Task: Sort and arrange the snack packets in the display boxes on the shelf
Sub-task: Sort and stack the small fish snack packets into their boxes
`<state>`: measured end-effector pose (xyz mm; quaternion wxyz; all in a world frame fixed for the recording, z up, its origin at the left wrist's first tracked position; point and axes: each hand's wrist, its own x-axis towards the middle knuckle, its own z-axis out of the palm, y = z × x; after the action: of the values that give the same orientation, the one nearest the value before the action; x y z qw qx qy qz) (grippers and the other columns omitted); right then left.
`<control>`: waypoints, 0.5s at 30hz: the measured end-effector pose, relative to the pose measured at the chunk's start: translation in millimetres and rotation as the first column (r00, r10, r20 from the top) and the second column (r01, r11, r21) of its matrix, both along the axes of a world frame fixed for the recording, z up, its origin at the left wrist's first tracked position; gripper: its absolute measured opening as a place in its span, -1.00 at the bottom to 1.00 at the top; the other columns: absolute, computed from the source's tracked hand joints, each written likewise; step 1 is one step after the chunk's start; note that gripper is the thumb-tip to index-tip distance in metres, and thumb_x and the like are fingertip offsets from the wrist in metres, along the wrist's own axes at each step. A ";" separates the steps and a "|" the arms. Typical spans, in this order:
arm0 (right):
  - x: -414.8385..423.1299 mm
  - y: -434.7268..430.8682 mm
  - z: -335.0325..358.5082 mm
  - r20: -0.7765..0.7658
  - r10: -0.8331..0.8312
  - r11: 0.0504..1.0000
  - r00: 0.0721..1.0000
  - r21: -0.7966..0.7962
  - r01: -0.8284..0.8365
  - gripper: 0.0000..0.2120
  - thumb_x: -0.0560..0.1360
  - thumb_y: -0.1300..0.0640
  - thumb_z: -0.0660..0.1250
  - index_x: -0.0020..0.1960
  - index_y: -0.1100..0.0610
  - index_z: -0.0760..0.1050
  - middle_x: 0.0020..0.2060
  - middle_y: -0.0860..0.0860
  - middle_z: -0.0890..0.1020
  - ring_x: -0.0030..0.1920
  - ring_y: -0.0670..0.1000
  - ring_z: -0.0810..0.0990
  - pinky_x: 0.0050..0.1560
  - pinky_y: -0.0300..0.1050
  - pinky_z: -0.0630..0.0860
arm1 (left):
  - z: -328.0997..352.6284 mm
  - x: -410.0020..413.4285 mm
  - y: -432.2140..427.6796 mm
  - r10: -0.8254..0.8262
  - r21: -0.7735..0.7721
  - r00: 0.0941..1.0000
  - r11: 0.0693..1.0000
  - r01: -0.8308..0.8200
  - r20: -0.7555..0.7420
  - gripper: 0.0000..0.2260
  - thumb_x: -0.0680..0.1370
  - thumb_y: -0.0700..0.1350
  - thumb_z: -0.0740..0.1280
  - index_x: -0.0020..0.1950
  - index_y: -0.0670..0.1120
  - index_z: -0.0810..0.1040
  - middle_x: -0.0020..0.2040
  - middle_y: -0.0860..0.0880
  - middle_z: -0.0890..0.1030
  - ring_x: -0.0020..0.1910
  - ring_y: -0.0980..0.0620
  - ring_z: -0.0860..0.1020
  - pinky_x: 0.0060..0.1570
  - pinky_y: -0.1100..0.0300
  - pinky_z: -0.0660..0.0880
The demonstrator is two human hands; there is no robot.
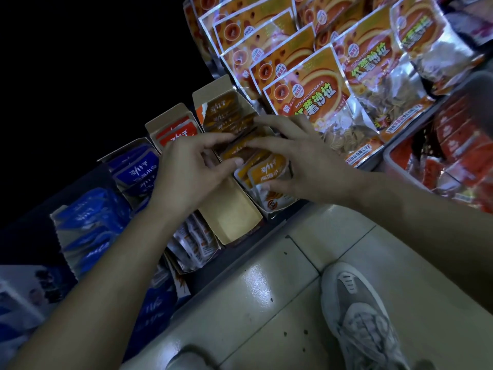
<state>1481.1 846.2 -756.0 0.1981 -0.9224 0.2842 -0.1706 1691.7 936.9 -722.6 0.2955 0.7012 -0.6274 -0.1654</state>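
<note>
Glossy plastic snack packets (266,172), matt cardboard display box (232,217), shiny glazed floor tiles (266,289)

Both hands work in an open cardboard box (232,218) on the shelf. The left hand (192,169) pinches the orange packets (262,170) from one side and the right hand (302,161) grips them from the other. Blue packets (136,166) fill the boxes further left. A grey shoe (365,316) stands on the tiled floor (256,284).
</note>
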 end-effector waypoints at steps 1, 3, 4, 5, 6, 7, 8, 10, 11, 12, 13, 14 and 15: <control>0.6 -0.7 0.4 0.006 0.005 1.000 1.000 -0.008 -0.005 -0.36 0.38 -0.06 0.55 0.41 -0.01 0.45 0.47 -0.02 0.32 0.37 0.09 0.24 0.30 -0.11 0.27 | 0.4 0.8 -1.0 0.000 -0.005 1.000 1.000 0.000 0.011 -0.60 0.50 0.02 0.51 0.32 0.01 0.62 -0.09 0.10 0.64 -0.23 0.17 0.57 -0.22 0.27 0.49; -2.5 0.9 -1.1 0.048 0.003 1.000 0.999 0.005 -0.003 -0.42 0.38 -0.06 0.54 0.35 0.03 0.50 0.39 -0.03 0.42 0.32 0.06 0.29 0.27 -0.14 0.30 | -0.6 1.0 -2.8 0.003 -0.016 0.999 1.000 -0.002 0.051 -0.59 0.49 0.03 0.52 0.32 0.00 0.62 0.04 0.04 0.69 -0.19 0.21 0.55 -0.16 0.25 0.49; -5.2 2.8 -2.9 0.072 0.000 1.000 0.997 0.011 -0.001 -0.42 0.39 -0.07 0.53 0.35 0.04 0.50 0.35 -0.03 0.47 0.29 0.04 0.33 0.25 -0.12 0.34 | -1.1 0.6 -3.6 0.003 -0.018 0.997 1.000 -0.001 0.081 -0.58 0.48 0.04 0.52 0.32 0.00 0.62 0.11 0.02 0.69 -0.15 0.20 0.54 -0.11 0.23 0.49; -8.0 4.7 -4.7 0.093 -0.002 1.000 0.996 0.015 0.001 -0.43 0.40 -0.07 0.52 0.35 0.05 0.50 0.31 -0.03 0.51 0.28 0.04 0.36 0.24 -0.09 0.38 | -1.3 -0.2 -4.5 0.004 -0.019 0.993 1.000 -0.001 0.122 -0.58 0.48 0.06 0.52 0.32 0.01 0.62 0.15 0.02 0.69 -0.10 0.18 0.54 -0.09 0.19 0.51; -10.6 6.0 -6.6 0.108 -0.006 1.000 0.994 0.014 0.005 -0.44 0.41 -0.06 0.52 0.36 0.06 0.50 0.30 -0.03 0.53 0.27 0.05 0.39 0.24 -0.03 0.42 | -0.3 -1.1 -5.5 0.006 -0.020 0.985 1.000 -0.003 0.175 -0.57 0.47 0.09 0.52 0.31 0.02 0.62 0.16 0.02 0.69 -0.06 0.15 0.57 -0.07 0.15 0.54; -12.6 6.7 -8.0 0.120 -0.009 1.000 0.993 0.001 0.009 -0.46 0.42 -0.05 0.52 0.35 0.06 0.50 0.29 -0.03 0.55 0.26 0.07 0.42 0.23 0.03 0.44 | 0.9 -2.1 -6.6 0.007 -0.017 0.972 1.000 -0.003 0.233 -0.57 0.47 0.13 0.51 0.30 0.03 0.63 0.15 0.02 0.69 -0.02 0.10 0.61 -0.05 0.09 0.57; -14.0 6.9 -9.3 0.129 -0.008 1.000 0.992 -0.023 0.011 -0.48 0.43 -0.03 0.52 0.33 0.07 0.52 0.29 -0.02 0.56 0.26 0.08 0.44 0.22 0.07 0.46 | 2.2 -2.9 -7.9 0.004 -0.008 0.958 1.000 -0.002 0.287 -0.57 0.47 0.16 0.50 0.29 0.04 0.64 0.14 0.01 0.70 0.02 0.05 0.63 -0.04 0.03 0.60; -15.2 7.0 -11.1 0.142 -0.004 0.998 0.990 -0.067 0.014 -0.55 0.44 -0.01 0.52 0.28 0.08 0.56 0.30 -0.01 0.57 0.26 0.11 0.46 0.21 0.15 0.47 | 3.5 -4.4 -11.1 -0.010 0.026 0.933 1.000 0.001 0.360 -0.61 0.48 0.17 0.48 0.25 0.03 0.67 0.07 -0.02 0.71 0.00 0.00 0.65 -0.07 -0.01 0.61; -15.3 7.3 -11.8 0.139 -0.001 0.997 0.990 -0.077 0.012 -0.58 0.44 -0.01 0.51 0.26 0.08 0.57 0.32 0.00 0.56 0.27 0.12 0.47 0.20 0.18 0.47 | 3.0 -4.9 -13.2 -0.020 0.039 0.929 0.999 0.006 0.369 -0.65 0.50 0.14 0.47 0.21 0.02 0.68 0.04 -0.02 0.72 -0.02 0.00 0.65 -0.08 0.00 0.61; -15.3 7.9 -12.0 0.132 0.002 0.996 0.991 -0.085 0.009 -0.59 0.44 -0.01 0.51 0.24 0.08 0.57 0.33 0.00 0.55 0.27 0.13 0.47 0.19 0.21 0.47 | 1.9 -5.5 -14.9 -0.028 0.047 0.932 0.999 0.012 0.362 -0.71 0.52 0.11 0.47 0.17 0.02 0.70 0.01 -0.01 0.72 -0.04 0.02 0.64 -0.09 0.00 0.61; -15.1 8.1 -11.8 0.121 0.005 0.995 0.993 -0.098 0.007 -0.60 0.44 -0.01 0.51 0.23 0.09 0.57 0.33 0.01 0.54 0.26 0.14 0.47 0.17 0.21 0.47 | 0.6 -6.2 -16.1 -0.034 0.049 0.936 0.999 0.018 0.349 -0.77 0.53 0.07 0.47 0.13 0.01 0.71 -0.02 0.00 0.72 -0.07 0.03 0.64 -0.09 0.02 0.61; -14.9 8.2 -11.1 0.111 0.006 0.993 0.994 -0.114 0.007 -0.60 0.44 -0.02 0.50 0.22 0.09 0.57 0.32 0.02 0.55 0.24 0.14 0.47 0.16 0.18 0.47 | -0.7 -7.0 -16.7 -0.038 0.045 0.942 0.999 0.024 0.333 -0.81 0.54 0.04 0.46 0.09 0.00 0.72 -0.05 0.01 0.72 -0.09 0.05 0.64 -0.09 0.03 0.61; -14.7 8.2 -9.7 0.106 0.006 0.992 0.994 -0.128 0.007 -0.60 0.44 -0.02 0.50 0.21 0.10 0.58 0.29 0.03 0.55 0.21 0.14 0.47 0.13 0.14 0.48 | -2.5 -7.0 -17.2 -0.043 0.036 0.949 0.999 0.034 0.311 -0.84 0.55 0.01 0.46 0.07 -0.02 0.73 -0.07 0.01 0.72 -0.11 0.07 0.64 -0.10 0.05 0.60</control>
<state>1466.4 854.5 -765.8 0.1531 -0.9228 0.2619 -0.2374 1684.7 919.8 -725.2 0.1788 0.7105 -0.6773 -0.0676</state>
